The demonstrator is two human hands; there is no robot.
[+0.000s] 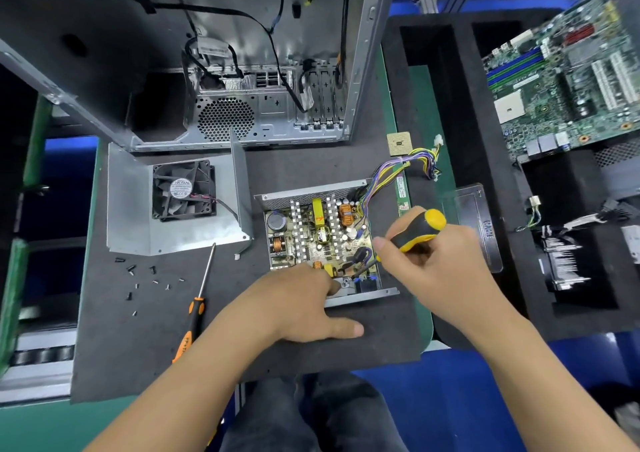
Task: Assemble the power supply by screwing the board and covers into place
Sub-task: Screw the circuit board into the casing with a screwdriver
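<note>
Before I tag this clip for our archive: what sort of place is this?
Likely an electronics repair or assembly bench: an open computer case stands behind an opened power supply, a motherboard lies in a foam tray, and loose screws dot the mat.

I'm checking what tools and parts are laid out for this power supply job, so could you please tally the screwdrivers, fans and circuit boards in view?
Screwdrivers: 2, the yellow-and-black one gripped by the right hand, and the orange-and-black one lying on the mat.
Fans: 1, the black fan in the detached cover.
Circuit boards: 2, the power supply board and the motherboard.
Total: 5
</note>
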